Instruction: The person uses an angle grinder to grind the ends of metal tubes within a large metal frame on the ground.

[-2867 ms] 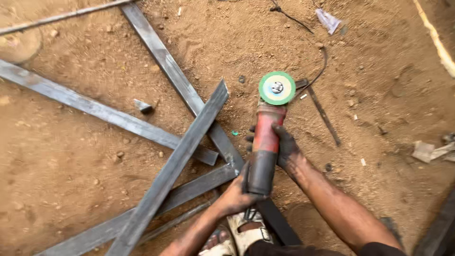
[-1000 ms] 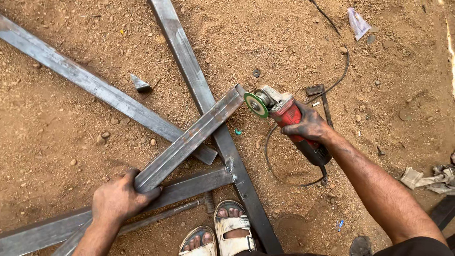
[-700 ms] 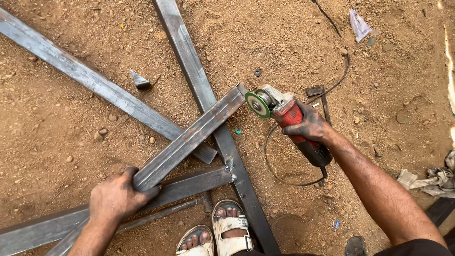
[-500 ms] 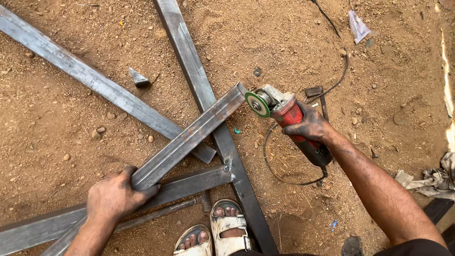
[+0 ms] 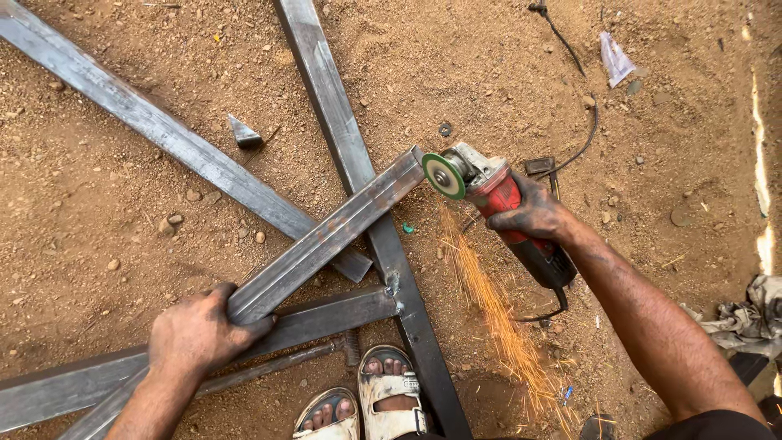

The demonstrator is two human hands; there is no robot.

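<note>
The left hand (image 5: 199,334) clamps around the lower end of a steel tube (image 5: 326,236) running toward 1 o'clock over crossed bars on the dirt ground (image 5: 122,236). The right hand (image 5: 533,216) grips a red angle grinder (image 5: 489,191), its disc (image 5: 442,175) meeting the tube's upper end, sparks (image 5: 489,301) streaming toward 5 o'clock.

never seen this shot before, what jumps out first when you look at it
A stream of orange sparks falls across the dirt at centre right, from the green disc of the red angle grinder held in the right hand against the end of a steel tube. The left hand grips that tube at lower left, where it lies across other steel bars. Two sandalled feet show at the bottom edge.
</note>
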